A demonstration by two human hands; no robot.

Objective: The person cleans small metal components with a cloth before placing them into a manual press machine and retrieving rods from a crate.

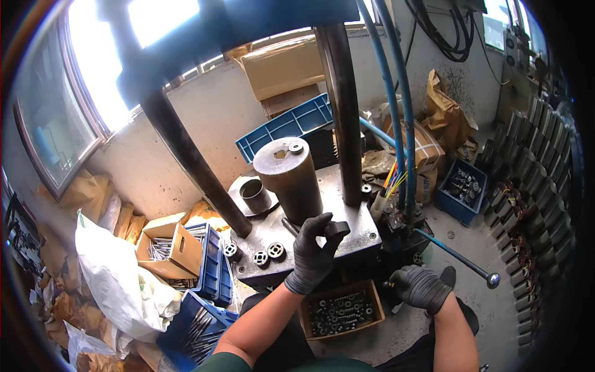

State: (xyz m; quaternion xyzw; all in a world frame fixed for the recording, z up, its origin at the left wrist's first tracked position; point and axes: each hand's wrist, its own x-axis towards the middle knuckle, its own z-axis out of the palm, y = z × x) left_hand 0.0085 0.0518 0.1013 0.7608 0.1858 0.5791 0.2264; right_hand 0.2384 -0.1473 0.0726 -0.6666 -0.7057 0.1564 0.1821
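Observation:
My left hand (312,251), in a dark grey glove, is raised over the front of a steel press bed (353,239). Its thumb and fingers pinch a short, dark ring-like part (336,230). My right hand (423,288), gloved too, is off the bed's right front corner with its fingers curled; what they hold, if anything, is hidden. Behind my left hand a thick metal cylinder (291,186) stands upright, with a small washer-like ring (296,148) on its top. Several round slotted parts (276,251) sit on the bed's left front.
Dark columns (344,124) rise from the bed. A carton of small metal parts (343,310) is below my hands. A blue lever with a ball end (493,280) juts out at right. Blue crates (214,266) stand left, another blue bin (462,189) right, near stacked metal cylinders (539,167).

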